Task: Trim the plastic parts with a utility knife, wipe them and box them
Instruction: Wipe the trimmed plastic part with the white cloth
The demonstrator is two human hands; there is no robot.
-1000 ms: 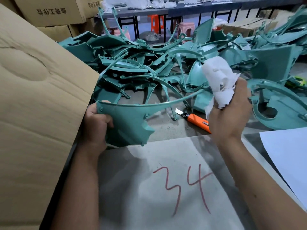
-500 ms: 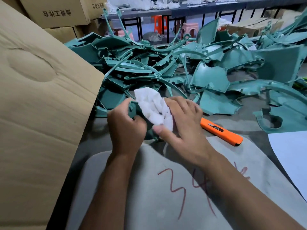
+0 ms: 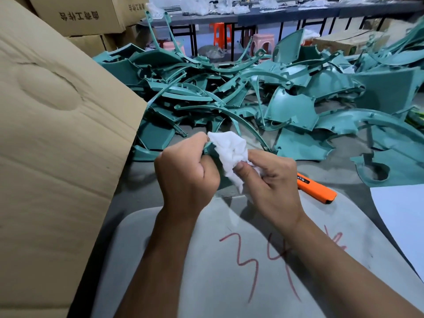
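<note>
Over the grey board (image 3: 229, 283), the left hand (image 3: 187, 177) grips a shiny green plastic part (image 3: 212, 149), mostly hidden. Right hand (image 3: 274, 188) pinches a crumpled white cloth (image 3: 230, 152) against it.

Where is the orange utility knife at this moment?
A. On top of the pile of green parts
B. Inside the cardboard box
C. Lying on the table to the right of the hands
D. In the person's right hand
C: the utility knife lies on the table just right of the right hand, which holds a white cloth, while the left hand grips a green part.
</note>
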